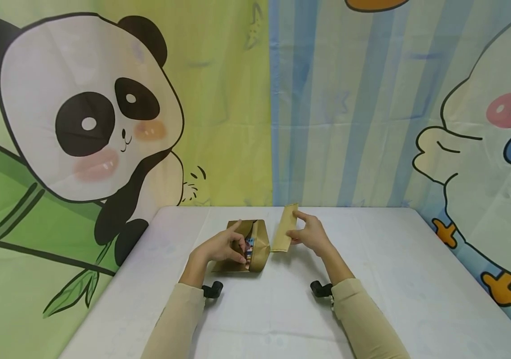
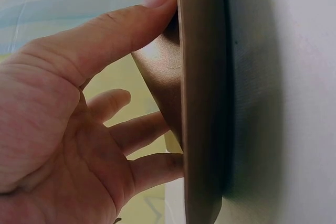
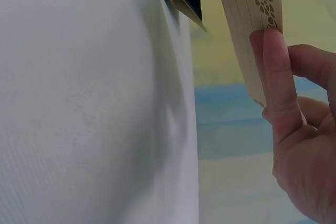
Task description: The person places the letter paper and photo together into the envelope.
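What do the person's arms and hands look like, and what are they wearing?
Plain light beige covers both arms: the left sleeve and the right sleeve stop short of the hands. At each sleeve's end, a small black, rounded piece juts inward. The left hand and right hand wear no gloves, and no rings show.

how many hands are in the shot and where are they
2: the left hand touches the brown envelope; the right hand pinches the tan card, to the envelope's right. Neither is hidden, though some fingertips are.
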`<state>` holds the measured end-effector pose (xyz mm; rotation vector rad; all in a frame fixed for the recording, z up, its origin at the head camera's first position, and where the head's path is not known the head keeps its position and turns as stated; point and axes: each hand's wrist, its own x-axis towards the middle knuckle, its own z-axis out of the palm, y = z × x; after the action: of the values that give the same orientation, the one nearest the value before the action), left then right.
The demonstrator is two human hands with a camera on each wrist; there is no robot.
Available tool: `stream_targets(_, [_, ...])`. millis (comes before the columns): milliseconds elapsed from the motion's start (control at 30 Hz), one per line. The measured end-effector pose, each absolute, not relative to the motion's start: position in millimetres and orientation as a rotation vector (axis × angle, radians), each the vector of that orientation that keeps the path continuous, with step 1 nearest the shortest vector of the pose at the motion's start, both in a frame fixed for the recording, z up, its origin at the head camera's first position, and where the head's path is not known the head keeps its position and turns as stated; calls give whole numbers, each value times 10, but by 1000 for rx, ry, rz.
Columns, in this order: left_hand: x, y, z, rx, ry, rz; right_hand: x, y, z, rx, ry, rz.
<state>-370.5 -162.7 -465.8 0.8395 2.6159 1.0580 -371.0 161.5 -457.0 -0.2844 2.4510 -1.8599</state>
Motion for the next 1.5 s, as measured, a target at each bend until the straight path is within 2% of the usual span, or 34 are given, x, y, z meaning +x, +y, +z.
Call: stream_targets(1500, [-3728,-1599,-4646,761,2607,1040,-3604,1053,-4642,-374,2431,-1751])
